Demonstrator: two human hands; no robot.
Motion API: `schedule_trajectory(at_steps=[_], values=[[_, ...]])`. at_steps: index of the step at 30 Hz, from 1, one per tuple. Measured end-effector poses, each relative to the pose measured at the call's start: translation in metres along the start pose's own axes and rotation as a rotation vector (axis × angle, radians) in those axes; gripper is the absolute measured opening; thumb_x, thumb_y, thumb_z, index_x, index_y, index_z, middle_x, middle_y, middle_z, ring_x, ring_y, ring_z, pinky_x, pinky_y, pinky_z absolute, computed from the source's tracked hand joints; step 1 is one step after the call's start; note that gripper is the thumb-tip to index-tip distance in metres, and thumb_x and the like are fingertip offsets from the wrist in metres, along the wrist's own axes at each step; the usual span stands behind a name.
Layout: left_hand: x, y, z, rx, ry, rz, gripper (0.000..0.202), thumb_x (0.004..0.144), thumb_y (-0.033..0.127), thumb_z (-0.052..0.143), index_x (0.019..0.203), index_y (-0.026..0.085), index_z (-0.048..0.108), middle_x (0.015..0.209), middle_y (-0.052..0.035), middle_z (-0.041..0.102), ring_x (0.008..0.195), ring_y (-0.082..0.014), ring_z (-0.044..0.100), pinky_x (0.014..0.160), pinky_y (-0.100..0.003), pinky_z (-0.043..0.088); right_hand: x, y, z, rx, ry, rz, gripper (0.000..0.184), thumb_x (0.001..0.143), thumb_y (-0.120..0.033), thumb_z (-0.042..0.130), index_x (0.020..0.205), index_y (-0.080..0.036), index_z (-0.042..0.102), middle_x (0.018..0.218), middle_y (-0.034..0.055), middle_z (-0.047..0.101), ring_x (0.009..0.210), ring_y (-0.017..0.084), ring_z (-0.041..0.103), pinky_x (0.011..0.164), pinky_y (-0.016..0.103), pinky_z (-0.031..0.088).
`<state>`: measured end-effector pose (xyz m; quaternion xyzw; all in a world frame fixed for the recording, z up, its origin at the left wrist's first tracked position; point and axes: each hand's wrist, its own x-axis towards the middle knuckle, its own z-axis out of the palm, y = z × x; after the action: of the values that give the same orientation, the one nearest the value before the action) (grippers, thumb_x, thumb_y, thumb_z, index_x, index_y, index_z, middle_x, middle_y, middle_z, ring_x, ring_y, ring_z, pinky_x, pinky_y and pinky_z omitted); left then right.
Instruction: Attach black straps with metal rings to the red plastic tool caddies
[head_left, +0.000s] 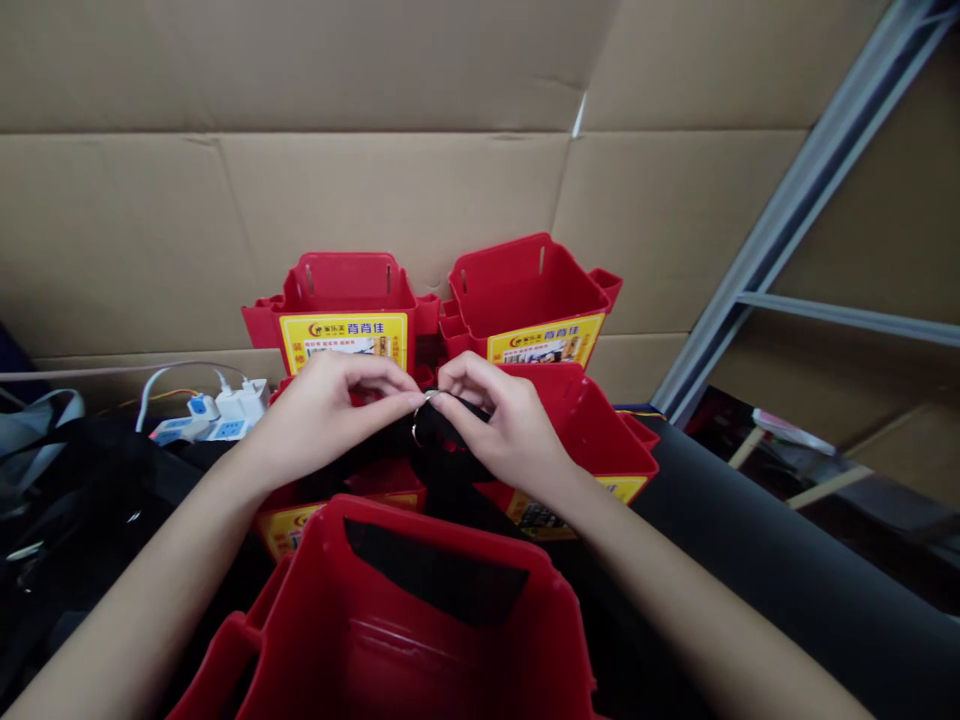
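Note:
My left hand point(330, 405) and my right hand point(499, 420) meet above a cluster of red plastic bins. Both pinch a black strap point(442, 432) that carries a small metal ring point(417, 430) at the spot where the fingertips touch. The strap hangs down between the hands toward the nearest red bin point(420, 620), which has a black piece lying inside against its far wall. My fingers are closed on the strap and ring.
Two red bins with yellow labels point(345, 300) point(529, 290) stand at the back against a cardboard wall. Another red bin point(600, 430) sits right of my hands. A white power strip with plugs point(217, 410) lies left. A grey metal rack frame point(780, 220) rises on the right.

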<state>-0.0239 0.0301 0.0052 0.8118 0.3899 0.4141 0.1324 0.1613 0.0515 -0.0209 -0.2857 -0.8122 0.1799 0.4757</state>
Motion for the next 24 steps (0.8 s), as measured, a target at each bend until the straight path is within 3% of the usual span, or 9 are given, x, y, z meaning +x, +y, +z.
schedule_trajectory(at_steps=[3, 7, 12, 16, 18, 22, 24], values=[[-0.001, 0.001, 0.001, -0.084, -0.062, -0.103, 0.017, 0.077, 0.035, 0.062, 0.075, 0.021, 0.071, 0.073, -0.0008, 0.070, 0.067, -0.0155, 0.062, 0.059, -0.022, 0.049, -0.002, -0.004, -0.003, -0.064, -0.054, -0.079, 0.010, 0.085, -0.024, 0.052, 0.079, -0.018, 0.047, 0.069, -0.0021, 0.048, 0.063, 0.008, 0.043, 0.061, 0.021, 0.037], [-0.001, -0.002, 0.000, -0.248, -0.168, -0.208, 0.016, 0.076, 0.034, 0.062, 0.073, 0.022, 0.071, 0.074, -0.0010, 0.070, 0.069, -0.0149, 0.062, 0.063, -0.022, 0.049, -0.002, -0.008, -0.008, -0.129, -0.131, -0.140, 0.009, 0.085, -0.024, 0.053, 0.080, -0.018, 0.049, 0.071, -0.0019, 0.050, 0.064, 0.008, 0.045, 0.062, 0.020, 0.037], [-0.001, -0.005, -0.003, -0.279, -0.194, -0.232, 0.009, 0.074, 0.027, 0.065, 0.073, 0.021, 0.071, 0.073, -0.0012, 0.070, 0.066, -0.0140, 0.062, 0.062, -0.022, 0.049, -0.001, -0.006, -0.008, -0.105, -0.194, -0.153, 0.009, 0.085, -0.026, 0.053, 0.082, -0.018, 0.050, 0.075, -0.0018, 0.052, 0.069, 0.008, 0.049, 0.066, 0.020, 0.039], [0.000, -0.001, 0.001, -0.364, -0.145, -0.266, 0.010, 0.077, 0.024, 0.060, 0.072, 0.019, 0.067, 0.067, -0.0003, 0.065, 0.062, -0.0115, 0.058, 0.057, -0.020, 0.047, -0.001, -0.006, -0.008, -0.024, -0.188, -0.155, 0.006, 0.089, -0.022, 0.047, 0.093, -0.018, 0.049, 0.085, 0.0006, 0.055, 0.077, 0.009, 0.053, 0.074, 0.021, 0.042], [0.001, 0.001, 0.005, -0.431, -0.087, -0.289, 0.011, 0.079, 0.022, 0.057, 0.070, 0.018, 0.062, 0.065, 0.0011, 0.060, 0.059, -0.0099, 0.056, 0.054, -0.018, 0.045, -0.001, -0.008, -0.008, 0.004, -0.185, -0.182, 0.013, 0.090, -0.022, 0.045, 0.102, -0.018, 0.047, 0.094, 0.0032, 0.057, 0.085, 0.011, 0.055, 0.078, 0.024, 0.043], [0.003, 0.005, 0.012, -0.555, -0.013, -0.316, 0.011, 0.080, 0.022, 0.056, 0.070, 0.016, 0.056, 0.068, 0.0010, 0.059, 0.062, -0.0101, 0.058, 0.052, -0.017, 0.046, -0.003, -0.012, -0.008, -0.045, -0.180, -0.268, 0.035, 0.080, -0.033, 0.062, 0.109, -0.019, 0.049, 0.103, 0.0063, 0.056, 0.093, 0.015, 0.054, 0.082, 0.028, 0.044], [0.003, 0.006, 0.013, -0.567, -0.006, -0.316, 0.012, 0.079, 0.024, 0.057, 0.070, 0.016, 0.055, 0.069, 0.0010, 0.058, 0.063, -0.0103, 0.058, 0.052, -0.017, 0.046, -0.003, -0.011, -0.007, -0.068, -0.132, -0.283, 0.031, 0.077, -0.032, 0.065, 0.102, -0.019, 0.052, 0.098, 0.0057, 0.056, 0.090, 0.016, 0.054, 0.081, 0.029, 0.045]])
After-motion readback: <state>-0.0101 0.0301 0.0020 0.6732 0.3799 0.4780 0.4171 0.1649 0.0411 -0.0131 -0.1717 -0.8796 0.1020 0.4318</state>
